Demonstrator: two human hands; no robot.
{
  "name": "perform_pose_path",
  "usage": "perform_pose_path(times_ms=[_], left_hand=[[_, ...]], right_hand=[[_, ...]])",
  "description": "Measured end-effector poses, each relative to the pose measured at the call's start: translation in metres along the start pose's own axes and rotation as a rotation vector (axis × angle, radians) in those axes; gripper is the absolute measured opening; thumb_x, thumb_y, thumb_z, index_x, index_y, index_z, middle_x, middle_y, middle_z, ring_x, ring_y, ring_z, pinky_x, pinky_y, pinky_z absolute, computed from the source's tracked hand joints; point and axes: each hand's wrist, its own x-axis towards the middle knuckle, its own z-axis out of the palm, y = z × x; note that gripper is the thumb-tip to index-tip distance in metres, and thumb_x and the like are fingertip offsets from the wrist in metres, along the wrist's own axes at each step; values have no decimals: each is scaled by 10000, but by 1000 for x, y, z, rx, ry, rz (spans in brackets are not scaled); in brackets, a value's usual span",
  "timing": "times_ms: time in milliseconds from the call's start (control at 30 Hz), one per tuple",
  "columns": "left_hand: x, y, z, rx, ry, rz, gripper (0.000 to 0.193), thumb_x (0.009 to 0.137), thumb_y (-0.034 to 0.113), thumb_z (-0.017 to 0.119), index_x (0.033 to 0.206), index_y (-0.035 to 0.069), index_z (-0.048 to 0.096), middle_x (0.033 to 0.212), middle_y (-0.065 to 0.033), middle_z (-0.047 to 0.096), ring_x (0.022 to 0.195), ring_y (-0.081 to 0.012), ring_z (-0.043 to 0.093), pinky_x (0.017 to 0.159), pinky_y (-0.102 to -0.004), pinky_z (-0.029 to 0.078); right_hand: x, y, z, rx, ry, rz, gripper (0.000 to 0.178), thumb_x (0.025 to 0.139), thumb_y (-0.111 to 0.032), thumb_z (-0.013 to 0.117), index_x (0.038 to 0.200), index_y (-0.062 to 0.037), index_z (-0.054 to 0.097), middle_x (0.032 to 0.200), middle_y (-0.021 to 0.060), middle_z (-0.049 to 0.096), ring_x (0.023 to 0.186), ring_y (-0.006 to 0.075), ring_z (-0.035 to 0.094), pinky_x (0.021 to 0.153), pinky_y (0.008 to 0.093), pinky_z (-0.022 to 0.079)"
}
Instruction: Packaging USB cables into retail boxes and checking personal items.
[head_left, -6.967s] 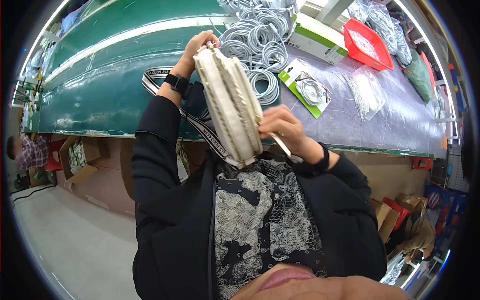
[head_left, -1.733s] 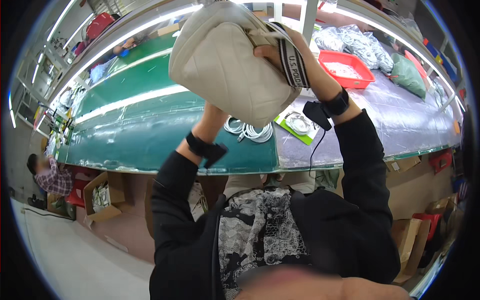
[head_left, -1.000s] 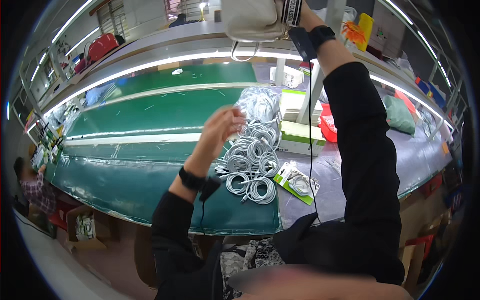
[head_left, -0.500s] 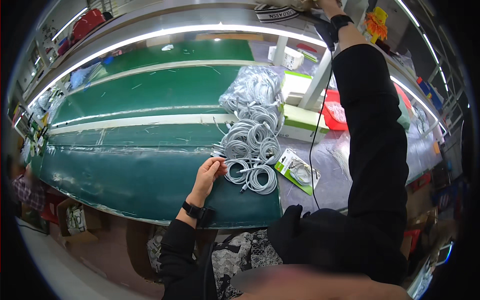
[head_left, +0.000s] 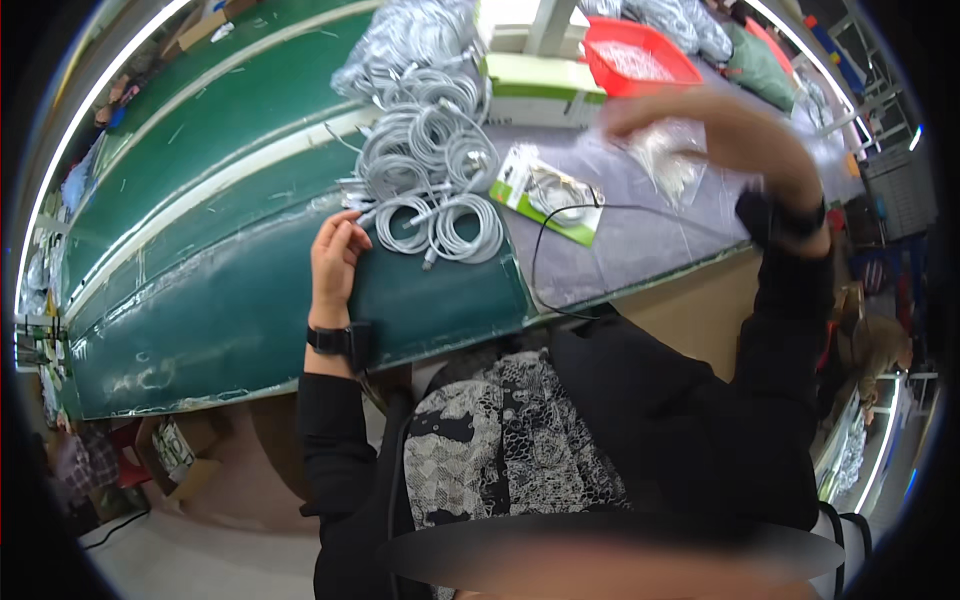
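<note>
My left hand (head_left: 335,257) rests at the left side of a pile of coiled grey-white cables (head_left: 418,140) on the green table mat. Its fingers are closed together beside the plug ends of the lowest coils. What they hold, if anything, is hidden. My right hand (head_left: 690,118) is smeared by motion over the grey part of the table, near a clear bag of thin white pieces (head_left: 668,165). Its fingers cannot be made out. Between the hands lies a green-and-white card pack (head_left: 548,194) with a coiled cable on it.
A green-and-white box (head_left: 545,90) stands behind the card pack. A red tray (head_left: 600,50) of small white pieces is to its right. Clear plastic packaging (head_left: 405,40) tops the cable pile at the back. A black cord (head_left: 640,207) crosses the grey surface.
My right arm has come down from the shelf above the table to the grey surface. The view has shifted; my left hand stays beside the cable pile. The black cord now lies more sideways.
</note>
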Motion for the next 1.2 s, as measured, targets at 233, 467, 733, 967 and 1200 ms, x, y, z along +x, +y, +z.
perform_pose_path(times_ms=[233,467,733,967,1200], left_hand=[[4,-2,0,0,-1,35,228,994,121,478,1150,-12,578,774,-46,570,728,-132,549,686,-260,466],[-3,-4,3,10,18,109,196,1014,153,462,1045,12,594,718,-13,538,636,-106,493,580,-229,406],[-55,-12,133,572,-242,-58,196,1005,173,491,977,27,618,695,3,534,628,-72,503,585,-207,413],[-75,-20,168,653,-435,-135,138,974,86,510,996,12,624,718,-4,558,658,-80,531,619,-218,439],[-61,-1,204,910,-353,490,124,893,8,581,1004,7,636,820,-63,585,705,-169,573,644,-267,464]], right_hand=[[-171,-22,131,518,372,192,455,910,-284,641,1229,31,566,1102,144,651,1021,237,627,878,340,482],[-222,19,223,708,964,595,289,951,-142,539,1167,41,596,933,84,648,931,165,616,859,285,472],[-77,114,219,155,979,281,147,886,-66,616,1018,-36,672,888,81,658,799,186,619,723,287,496],[1,176,212,-569,856,324,78,816,-126,651,841,-57,625,788,110,584,759,279,617,671,374,502],[1,101,210,-519,593,418,103,820,-152,642,803,-78,573,769,102,571,725,286,629,606,398,497]])
